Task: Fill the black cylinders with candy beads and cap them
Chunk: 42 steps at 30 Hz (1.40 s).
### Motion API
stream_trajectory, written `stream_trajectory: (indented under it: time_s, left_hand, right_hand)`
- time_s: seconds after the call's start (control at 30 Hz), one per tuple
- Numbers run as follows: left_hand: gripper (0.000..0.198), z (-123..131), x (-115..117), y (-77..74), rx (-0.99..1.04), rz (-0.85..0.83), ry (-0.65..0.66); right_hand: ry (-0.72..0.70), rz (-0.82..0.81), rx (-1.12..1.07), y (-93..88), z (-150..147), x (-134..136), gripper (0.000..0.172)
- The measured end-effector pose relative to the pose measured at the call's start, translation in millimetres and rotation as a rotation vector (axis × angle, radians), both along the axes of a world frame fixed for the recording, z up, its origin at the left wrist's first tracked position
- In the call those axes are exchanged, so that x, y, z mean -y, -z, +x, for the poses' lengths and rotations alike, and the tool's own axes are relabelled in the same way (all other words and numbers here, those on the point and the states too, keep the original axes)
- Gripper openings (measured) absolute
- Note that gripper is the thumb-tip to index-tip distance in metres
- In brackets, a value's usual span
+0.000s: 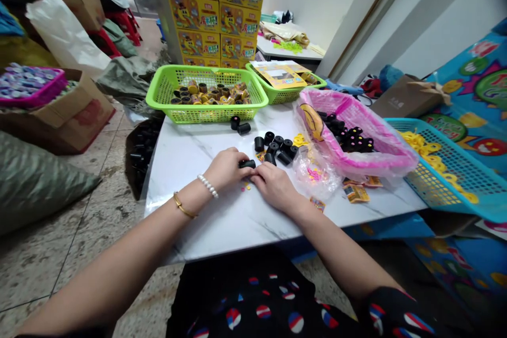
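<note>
Here we go, left hand (225,169) and right hand (274,186) closed together on a black tube (247,164), right over the white desk (206,222), just beside more loose black tubes (273,147)

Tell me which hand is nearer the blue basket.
Right. The right hand lies left of the blue basket, apart from it; the left hand lies farther left, beyond the right hand.

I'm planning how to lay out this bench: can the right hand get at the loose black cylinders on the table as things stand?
Probably yes. The short black cylinders lie just beyond the right hand on the white marble-look table, and nothing appears to stand between them.
</note>
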<state>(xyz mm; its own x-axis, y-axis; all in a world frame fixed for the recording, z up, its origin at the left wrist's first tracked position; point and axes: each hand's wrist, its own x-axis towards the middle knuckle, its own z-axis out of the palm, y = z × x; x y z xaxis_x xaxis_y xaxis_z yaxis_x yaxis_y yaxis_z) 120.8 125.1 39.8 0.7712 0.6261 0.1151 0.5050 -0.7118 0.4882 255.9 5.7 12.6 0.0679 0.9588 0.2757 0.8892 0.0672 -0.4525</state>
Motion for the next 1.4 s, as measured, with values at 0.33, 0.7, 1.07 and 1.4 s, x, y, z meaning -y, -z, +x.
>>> stream_trajectory:
  time_s: [0.33, 0.7, 1.07, 1.4]
  left_hand:
    - [0.030, -93, 87, 5.5, 0.252, -0.112, -0.101]
    - [0.028, -95, 109, 29.7, 0.455, 0.008, -0.137]
    - [0.025, -97, 111, 32.8, 0.486, 0.014, -0.185]
    - [0.033, -107, 100, 8.6, 0.383, -0.478, -0.105]
  right_hand:
    - [0.056, -0.238, -1.163, -36.2, -11, 49, 0.024]
    - [-0.061, -0.016, -0.692, -24.9, -53, 41, 0.006]
    - [-0.032, -0.096, -0.580, -28.2, -64, 35, 0.007]
    - [-0.085, -0.046, -0.328, -36.2, -66, 33, 0.009]
